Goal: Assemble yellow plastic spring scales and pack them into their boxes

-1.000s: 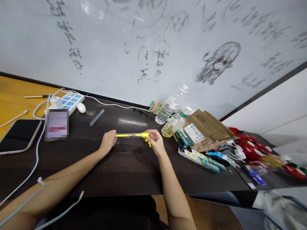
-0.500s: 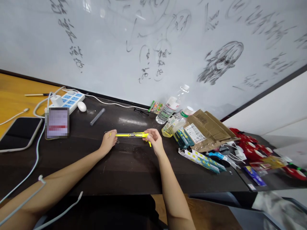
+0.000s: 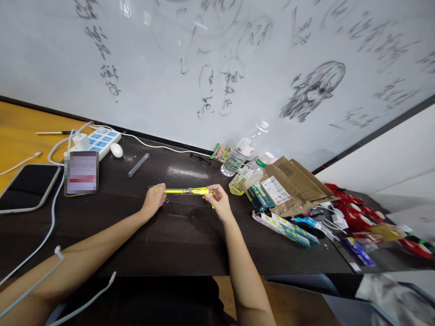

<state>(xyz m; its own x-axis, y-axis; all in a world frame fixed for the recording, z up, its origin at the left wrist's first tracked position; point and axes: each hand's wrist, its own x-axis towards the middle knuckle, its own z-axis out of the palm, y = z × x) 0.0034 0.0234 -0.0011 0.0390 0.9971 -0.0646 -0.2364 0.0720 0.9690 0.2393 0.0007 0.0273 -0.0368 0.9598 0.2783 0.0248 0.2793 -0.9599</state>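
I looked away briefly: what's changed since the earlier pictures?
The right hand has shifted its fingers slightly on the slim yellow item; less of the yellow piece below them shows. The left hand kept its grip; the phone and power strip stayed put.

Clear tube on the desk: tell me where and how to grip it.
Probably best pinched at mid-length from above, thumb and fingers across its long sides: the tube is slim, straight and lies flat on the desk. The left hand is nearer, but holds the yellow stick.
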